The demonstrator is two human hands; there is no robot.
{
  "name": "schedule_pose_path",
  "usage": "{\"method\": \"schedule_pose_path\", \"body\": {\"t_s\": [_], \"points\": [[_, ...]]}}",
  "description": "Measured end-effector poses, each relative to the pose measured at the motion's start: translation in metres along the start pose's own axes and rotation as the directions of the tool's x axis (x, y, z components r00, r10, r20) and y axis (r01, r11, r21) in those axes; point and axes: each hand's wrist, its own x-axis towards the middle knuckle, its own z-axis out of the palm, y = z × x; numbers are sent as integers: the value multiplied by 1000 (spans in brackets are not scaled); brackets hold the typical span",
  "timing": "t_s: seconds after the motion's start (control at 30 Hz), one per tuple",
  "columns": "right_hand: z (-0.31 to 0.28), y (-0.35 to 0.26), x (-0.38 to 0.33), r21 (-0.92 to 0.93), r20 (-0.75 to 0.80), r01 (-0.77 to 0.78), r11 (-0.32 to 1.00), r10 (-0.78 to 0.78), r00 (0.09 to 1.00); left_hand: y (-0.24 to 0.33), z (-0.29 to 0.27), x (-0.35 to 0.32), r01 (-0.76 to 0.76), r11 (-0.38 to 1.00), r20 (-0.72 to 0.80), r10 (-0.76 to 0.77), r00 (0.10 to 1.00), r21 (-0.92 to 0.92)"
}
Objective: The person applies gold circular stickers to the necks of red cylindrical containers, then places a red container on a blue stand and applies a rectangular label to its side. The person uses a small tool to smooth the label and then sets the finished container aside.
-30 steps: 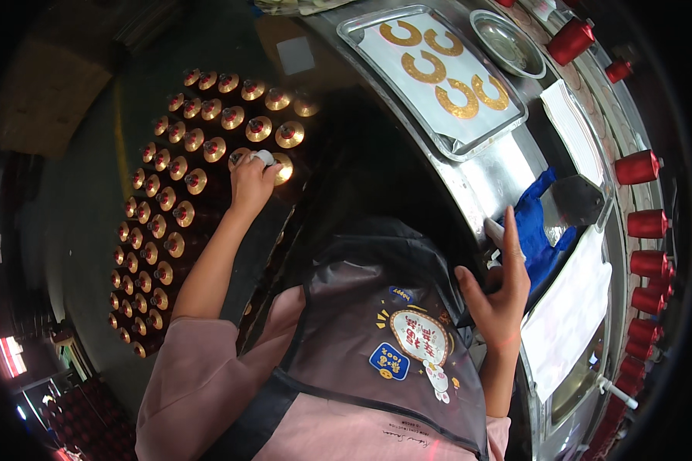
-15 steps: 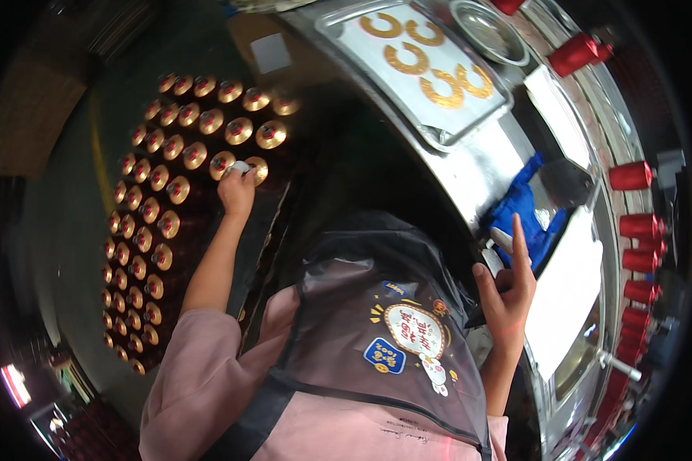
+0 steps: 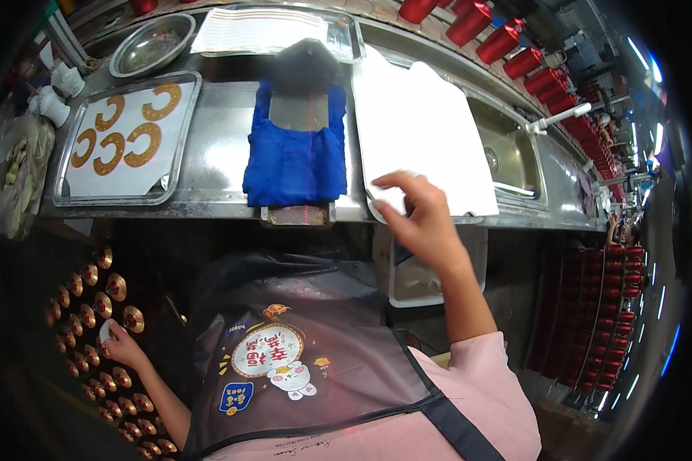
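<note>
My left hand (image 3: 123, 346) is low at the left, fingers bent together beside the rows of gold discs with red centres (image 3: 133, 319). A small white thing (image 3: 105, 331) shows at its fingertips; whether it is held or worn on a finger I cannot tell. Over the near left edge of a bright white sheet (image 3: 423, 131), my right hand (image 3: 419, 211) has thumb and forefinger curved apart, nothing visible between them. Left of that hand, a blue cloth (image 3: 296, 161) covers part of a metal fixture (image 3: 300, 216) at the counter's front edge.
A clear tray (image 3: 184, 146) with several golden C-shaped pieces (image 3: 144, 144) lies on the steel counter (image 3: 219, 146). Behind are a metal bowl (image 3: 152, 44) and striped white sheets (image 3: 257, 29). A sink (image 3: 507, 150) is at the right; red cylinders (image 3: 504, 40) line the back.
My view has turned right toward the counter. My right hand, raised with a finger pointing before, is now over the white sheet's edge. My left hand stays among the gold discs.
</note>
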Motion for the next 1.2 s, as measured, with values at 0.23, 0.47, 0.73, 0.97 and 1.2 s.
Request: {"method": "schedule_pose_path", "body": {"t_s": [0.23,0.47,0.73,0.97,1.2], "points": [[3,56,-1,-105,62,-29,994,36,997,198,27,-27,-301,775,101,423,901,-555],[13,55,8,-101,49,-138,985,143,988,337,66,-76,-271,596,270,661,700,-756],[-4,80,14,101,37,-276,956,273,961,382,89,-96,-291,566,337,751,567,-772],[-116,172,27,-137,-579,-361,922,221,785,390,97,-88,-252,606,401,729,555,-754],[-139,174,-15,-395,-620,-709,584,400,675,395,105,-82,-194,595,387,702,597,-780]]}}
